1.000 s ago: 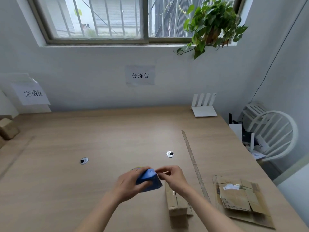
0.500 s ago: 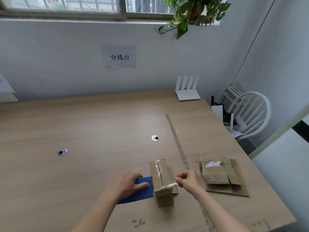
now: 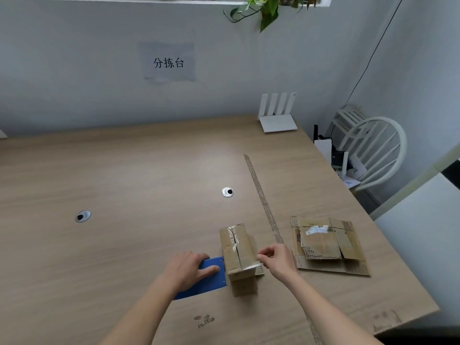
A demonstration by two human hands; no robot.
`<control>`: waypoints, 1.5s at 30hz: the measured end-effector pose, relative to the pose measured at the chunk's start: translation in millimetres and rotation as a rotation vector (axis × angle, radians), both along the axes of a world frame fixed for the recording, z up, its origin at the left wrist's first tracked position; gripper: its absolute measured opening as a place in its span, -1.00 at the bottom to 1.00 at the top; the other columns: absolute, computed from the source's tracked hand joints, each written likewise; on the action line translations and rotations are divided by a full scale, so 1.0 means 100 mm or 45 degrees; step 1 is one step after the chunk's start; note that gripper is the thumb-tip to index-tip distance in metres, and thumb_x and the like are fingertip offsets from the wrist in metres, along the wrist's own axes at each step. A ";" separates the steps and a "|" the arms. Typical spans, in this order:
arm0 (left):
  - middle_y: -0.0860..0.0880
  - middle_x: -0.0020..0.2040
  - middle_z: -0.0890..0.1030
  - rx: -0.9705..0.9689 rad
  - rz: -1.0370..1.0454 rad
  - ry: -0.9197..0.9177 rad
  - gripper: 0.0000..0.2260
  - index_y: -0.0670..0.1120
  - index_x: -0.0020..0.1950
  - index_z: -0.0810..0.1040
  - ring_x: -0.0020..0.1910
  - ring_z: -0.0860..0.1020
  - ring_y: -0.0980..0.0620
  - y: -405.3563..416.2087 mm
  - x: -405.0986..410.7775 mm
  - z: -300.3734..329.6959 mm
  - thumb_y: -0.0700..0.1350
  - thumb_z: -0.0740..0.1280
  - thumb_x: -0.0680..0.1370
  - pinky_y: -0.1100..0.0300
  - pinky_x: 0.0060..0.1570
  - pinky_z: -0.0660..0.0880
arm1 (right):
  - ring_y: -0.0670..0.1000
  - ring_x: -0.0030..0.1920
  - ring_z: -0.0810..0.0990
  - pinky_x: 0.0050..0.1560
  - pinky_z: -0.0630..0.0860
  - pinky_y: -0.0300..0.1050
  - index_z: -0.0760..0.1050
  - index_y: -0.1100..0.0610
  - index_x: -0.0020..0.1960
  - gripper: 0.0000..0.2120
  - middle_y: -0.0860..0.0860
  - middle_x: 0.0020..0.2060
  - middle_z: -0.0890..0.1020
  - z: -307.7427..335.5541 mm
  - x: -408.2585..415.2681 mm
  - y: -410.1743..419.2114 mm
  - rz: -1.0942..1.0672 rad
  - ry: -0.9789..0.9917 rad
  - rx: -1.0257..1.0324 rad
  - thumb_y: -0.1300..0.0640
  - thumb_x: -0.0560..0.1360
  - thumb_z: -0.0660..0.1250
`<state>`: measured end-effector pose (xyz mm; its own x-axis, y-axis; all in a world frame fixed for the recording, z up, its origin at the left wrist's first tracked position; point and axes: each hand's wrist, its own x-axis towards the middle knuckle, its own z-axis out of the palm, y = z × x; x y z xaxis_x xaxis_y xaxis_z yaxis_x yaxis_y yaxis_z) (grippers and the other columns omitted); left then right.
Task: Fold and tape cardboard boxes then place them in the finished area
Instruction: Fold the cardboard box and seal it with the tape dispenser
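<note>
Near the table's (image 3: 124, 170) front edge, with bare wood stretching left and ahead, my left hand (image 3: 189, 270) grips the blue tape dispenser (image 3: 209, 275) against the folded cardboard box (image 3: 237, 247). My right hand (image 3: 276, 260) pinches clear tape at its near end. Flattened boxes (image 3: 328, 242) lie just right.

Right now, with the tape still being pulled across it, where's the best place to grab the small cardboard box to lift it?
Probably by the small cardboard box's two long side faces, coming down from above. It stands upright and narrow, so one hand could span it. The left hand holds the blue tape dispenser against its left side; the right hand pinches tape at its right.
</note>
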<state>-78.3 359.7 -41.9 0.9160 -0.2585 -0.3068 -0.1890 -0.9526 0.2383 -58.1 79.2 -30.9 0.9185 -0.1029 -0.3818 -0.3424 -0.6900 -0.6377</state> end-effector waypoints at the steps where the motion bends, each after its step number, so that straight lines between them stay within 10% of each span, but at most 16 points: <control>1: 0.04 -0.05 0.68 -0.013 0.005 0.017 -0.44 0.10 0.20 0.58 -0.14 0.60 0.00 0.00 0.01 -0.03 0.45 0.06 0.53 0.04 -0.11 0.54 | -0.08 -0.21 0.69 -0.04 0.64 -0.14 0.69 -0.01 -0.21 -0.93 -0.09 -0.33 0.70 -0.02 0.01 0.00 -0.003 0.002 0.004 0.12 0.43 0.54; 12: 0.03 -0.12 0.66 0.062 -0.015 -0.003 -0.43 0.10 0.15 0.59 -0.22 0.57 0.00 -0.04 0.08 -0.27 0.45 0.02 0.53 0.05 -0.18 0.48 | -0.07 -0.15 0.68 0.00 0.62 -0.14 0.65 -0.07 -0.24 -0.86 -0.11 -0.29 0.69 -0.33 0.10 0.03 -0.005 0.052 -0.028 0.12 0.45 0.53; 17: 0.05 -0.12 0.65 0.063 0.029 0.018 -0.42 0.09 0.13 0.58 -0.21 0.58 0.01 -0.18 0.11 -0.42 0.46 0.01 0.53 0.09 -0.22 0.49 | -0.01 -0.05 0.69 0.08 0.60 -0.10 0.72 0.02 -0.05 -0.94 -0.04 -0.15 0.73 -0.58 0.04 0.06 -0.146 0.084 -0.027 0.14 0.50 0.48; 24: 0.06 -0.09 0.64 0.054 0.041 0.013 -0.41 0.10 0.15 0.57 -0.18 0.58 0.03 -0.20 0.15 -0.49 0.47 0.00 0.51 0.10 -0.19 0.48 | 0.01 0.13 0.62 0.09 0.45 -0.19 0.47 0.01 0.43 -0.57 -0.01 0.12 0.68 -0.64 0.07 0.12 -0.202 0.174 -0.037 0.14 0.58 0.40; 31: 0.09 -0.10 0.64 -0.007 0.051 0.009 -0.34 0.11 0.15 0.57 -0.19 0.57 0.06 -0.18 0.15 -0.50 0.52 -0.05 0.46 0.13 -0.18 0.48 | -0.14 0.37 0.43 0.30 0.34 -0.30 0.37 -0.04 0.49 -0.59 -0.14 0.44 0.44 -0.49 -0.05 0.48 -0.034 -0.292 -0.081 0.12 0.65 0.24; 38: 0.09 -0.14 0.62 -0.040 0.097 -0.010 -0.34 0.10 0.16 0.58 -0.22 0.55 0.04 -0.18 0.10 -0.44 0.50 -0.05 0.45 0.17 -0.27 0.41 | -0.07 0.56 -0.41 0.60 -0.25 -0.01 -0.46 0.01 0.58 -0.24 -0.13 0.53 -0.48 -0.71 -0.15 0.66 0.327 0.059 -0.238 -0.18 0.68 0.02; 45: 0.08 -0.09 0.65 -0.075 0.019 0.013 -0.39 0.15 0.23 0.54 -0.19 0.56 0.05 0.07 0.11 -0.34 0.50 -0.01 0.48 0.11 -0.21 0.42 | -0.01 0.55 -0.45 0.55 -0.35 0.08 -0.61 -0.12 0.48 -0.27 -0.20 0.40 -0.64 -0.79 -0.15 0.56 0.461 0.169 -0.278 -0.22 0.68 -0.06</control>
<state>-66.9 367.2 -76.4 0.9167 -0.2629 -0.3011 -0.1723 -0.9396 0.2958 -73.4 135.1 -109.7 0.8547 0.1250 -0.5038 -0.1231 -0.8941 -0.4306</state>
